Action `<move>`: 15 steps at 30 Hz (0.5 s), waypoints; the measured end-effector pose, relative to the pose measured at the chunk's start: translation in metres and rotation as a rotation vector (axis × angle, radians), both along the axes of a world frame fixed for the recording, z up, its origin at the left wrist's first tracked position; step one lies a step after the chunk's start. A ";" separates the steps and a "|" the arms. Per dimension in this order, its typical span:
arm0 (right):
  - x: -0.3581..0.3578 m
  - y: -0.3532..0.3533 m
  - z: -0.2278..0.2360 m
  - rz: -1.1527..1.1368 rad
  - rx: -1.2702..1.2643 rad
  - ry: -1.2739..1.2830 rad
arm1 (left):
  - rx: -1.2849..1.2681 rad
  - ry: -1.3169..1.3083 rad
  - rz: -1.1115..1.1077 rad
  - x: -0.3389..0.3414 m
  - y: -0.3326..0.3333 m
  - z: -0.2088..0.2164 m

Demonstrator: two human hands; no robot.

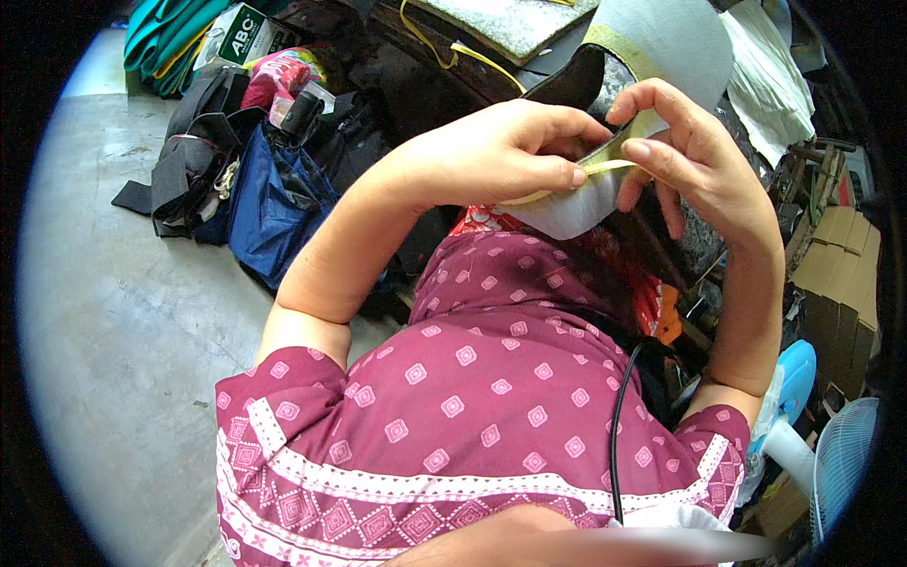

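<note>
1. Two bare hands meet over the lap at the far side of the wearer's body, apart from each other but joined by a narrow yellow strip. Left hand pinches the strip between thumb and fingers.

2. Right hand sets its thumb at the strip's right end, its index fingertip raised apart from the thumb; whether the other fingers close on anything behind cannot be told.

3. Between and beneath the hands sits a pale grey curved piece, with yellow along part of its edge.

4. Just beyond, on the far right, stands a larger pale grey panel; white crumpled sheets lie to its right. A speckled slab lies farther left, a looping yellow ribbon near it.

5. Nearest the camera, a maroon patterned garment covers the wearer, a black cable running down its front.

6. At left, a blue bag and black straps rest on the grey floor, with teal fabric farther off.

7. At right, folded cardboard lies beyond a blue-and-white fan.
</note>
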State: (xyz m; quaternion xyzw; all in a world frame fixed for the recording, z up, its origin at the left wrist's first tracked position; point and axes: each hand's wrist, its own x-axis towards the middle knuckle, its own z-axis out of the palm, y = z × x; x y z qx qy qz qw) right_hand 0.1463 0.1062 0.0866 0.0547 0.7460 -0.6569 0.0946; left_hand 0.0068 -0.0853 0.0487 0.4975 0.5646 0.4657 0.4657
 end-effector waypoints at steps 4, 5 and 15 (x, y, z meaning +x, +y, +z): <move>0.001 0.002 0.001 -0.021 0.096 0.022 | -0.148 -0.059 -0.050 -0.001 -0.001 -0.003; 0.001 0.004 0.001 -0.036 0.127 0.067 | -0.171 -0.127 -0.050 -0.001 -0.001 -0.004; 0.002 0.024 -0.002 -0.096 0.403 0.304 | -0.051 -0.243 0.033 0.003 -0.001 0.003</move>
